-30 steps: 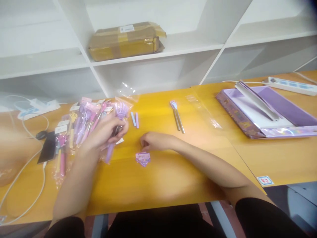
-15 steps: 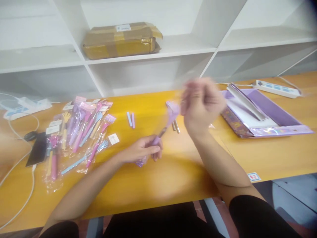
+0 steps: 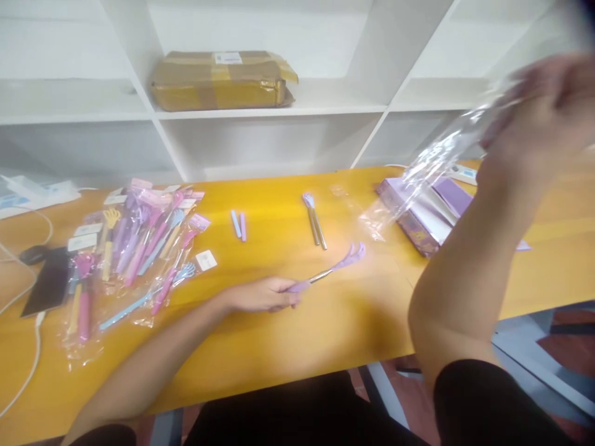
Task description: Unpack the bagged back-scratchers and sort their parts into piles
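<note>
Claw tool (image 3: 321, 274): curved purple prongs, metal shaft; my left hand (image 3: 267, 294) is gripping its handle, left of the purple box (image 3: 421, 238).
Sleeve (image 3: 439, 158): crinkled clear plastic; my blurred right hand (image 3: 534, 124) is holding it over the box, hands well apart.
Parcel label (image 3: 227, 57): print I am finding unreadable.

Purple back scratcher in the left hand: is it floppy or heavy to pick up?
The back scratcher is probably stiff: it sticks out from the left hand without sagging. Its slim shaft suggests it is light; that metallic shine might mean slippery.
</note>
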### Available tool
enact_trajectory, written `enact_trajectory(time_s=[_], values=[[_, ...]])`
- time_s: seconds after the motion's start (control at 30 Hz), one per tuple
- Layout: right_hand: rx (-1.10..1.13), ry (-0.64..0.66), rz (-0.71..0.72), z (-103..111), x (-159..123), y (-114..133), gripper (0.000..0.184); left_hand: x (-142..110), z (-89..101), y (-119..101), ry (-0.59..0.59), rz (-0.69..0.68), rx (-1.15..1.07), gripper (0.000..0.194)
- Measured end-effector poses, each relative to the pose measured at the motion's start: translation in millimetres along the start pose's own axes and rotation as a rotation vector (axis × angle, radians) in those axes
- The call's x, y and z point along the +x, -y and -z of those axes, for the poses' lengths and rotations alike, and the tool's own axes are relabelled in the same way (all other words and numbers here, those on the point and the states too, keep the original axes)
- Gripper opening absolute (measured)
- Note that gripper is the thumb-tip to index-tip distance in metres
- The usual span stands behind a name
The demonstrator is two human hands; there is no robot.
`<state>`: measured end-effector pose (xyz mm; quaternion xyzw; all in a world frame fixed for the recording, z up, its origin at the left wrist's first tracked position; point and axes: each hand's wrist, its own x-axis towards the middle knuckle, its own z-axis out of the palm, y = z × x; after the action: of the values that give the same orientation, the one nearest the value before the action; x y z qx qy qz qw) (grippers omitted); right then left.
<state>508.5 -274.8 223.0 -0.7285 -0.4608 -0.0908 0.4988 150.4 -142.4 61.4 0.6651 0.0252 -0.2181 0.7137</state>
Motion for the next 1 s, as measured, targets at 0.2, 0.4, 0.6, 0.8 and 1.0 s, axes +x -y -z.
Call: enact_trajectory(time_s=[0.2, 0.4, 0.6, 0.8, 1.0], values=[[-0.15, 0.28, -0.189, -36, -4, -68, 0.043, -5, 7.9, -2, -0.027, 0.029, -0.044, 0.064], [-0.256, 0.231, -0.261, -72, 5, -119, 0.018, 4, 8.7, 12, -0.203, -0.072, -0.159, 0.055], [0.317, 0.348, -0.321, -114, -98, -46, 0.029, -3, 13.9, -5, -0.56, -0.128, 0.028, 0.041], [1.193, 0.602, -0.615, -148, -212, 63, 0.041, -1, 12.4, -7, -0.786, -0.001, 0.621, 0.023], [1.315, 0.516, -0.709, -157, -214, 111, 0.075, 1, 2.1, -8, -0.753, 0.206, 1.037, 0.027]])
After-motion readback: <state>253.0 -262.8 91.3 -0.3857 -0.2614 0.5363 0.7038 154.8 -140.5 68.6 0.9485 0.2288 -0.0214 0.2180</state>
